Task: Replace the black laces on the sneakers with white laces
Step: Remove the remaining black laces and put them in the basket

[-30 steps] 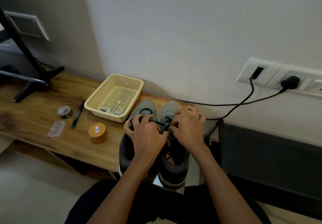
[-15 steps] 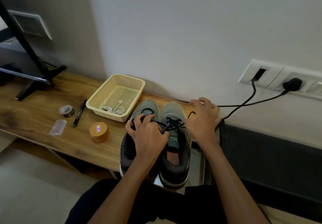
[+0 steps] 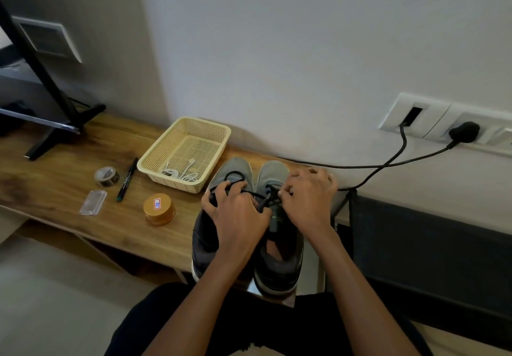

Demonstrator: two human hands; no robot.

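Black laces point(image 3: 271, 192) in pinch of left hand point(image 3: 238, 217) and right hand point(image 3: 307, 200), atop sneakers point(image 3: 273, 170).

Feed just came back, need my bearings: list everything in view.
sneakers: two, grey-black, side by side at table's near edge
black laces: black, in both sneakers, loop on left toe
basket: one, cream, against wall, left of sneakers
white laces: white bundle, inside basket
pen: one, black, left of basket
tape roll: one, grey, left of pen
plastic case: one, clear, near tape roll
tin: one, gold, in front of basket
table: one, wooden
cables: two, black, from wall sockets
left hand: on left sneaker, gripping black laces
right hand: over right sneaker, pinching black laces
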